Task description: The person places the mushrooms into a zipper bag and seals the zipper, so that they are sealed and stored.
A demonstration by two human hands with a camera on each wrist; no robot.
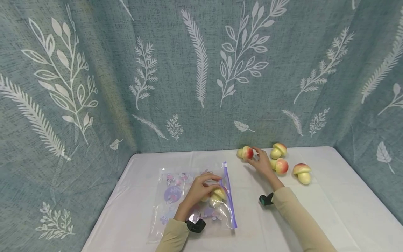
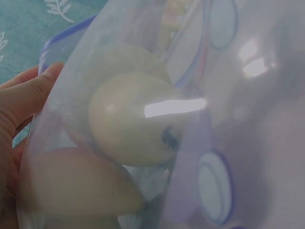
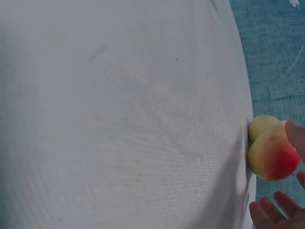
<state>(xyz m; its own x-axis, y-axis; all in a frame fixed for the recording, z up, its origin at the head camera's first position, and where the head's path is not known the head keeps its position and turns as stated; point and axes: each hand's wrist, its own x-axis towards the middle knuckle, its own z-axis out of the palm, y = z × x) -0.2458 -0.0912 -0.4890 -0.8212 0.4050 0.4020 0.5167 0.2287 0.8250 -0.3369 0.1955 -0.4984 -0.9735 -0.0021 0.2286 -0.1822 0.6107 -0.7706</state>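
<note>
My left hand (image 1: pixel 201 189) pinches the edge of a clear zip bag (image 1: pixel 158 210) with a purple slider strip, near its opening. In the left wrist view, the thumb lies by the bag's rim. Yellow toy mushrooms (image 2: pixel 136 119) show blurred through the plastic. My right hand (image 1: pixel 262 162) reaches to the table's far side, at a toy mushroom (image 1: pixel 247 153) with a red and yellow cap and pale yellow stem. One fingertip meets that cap in the right wrist view; the other fingers (image 3: pixel 269 210) are spread apart from it.
Right of the right hand lie three more toy mushrooms: one at the back (image 1: pixel 278 151), one beside the wrist (image 1: pixel 280 166) and one farther right (image 1: pixel 303 173). A white cloth covers the table (image 1: pixel 126 210). A blue-green leaf-patterned curtain (image 1: pixel 176 70) stands behind it.
</note>
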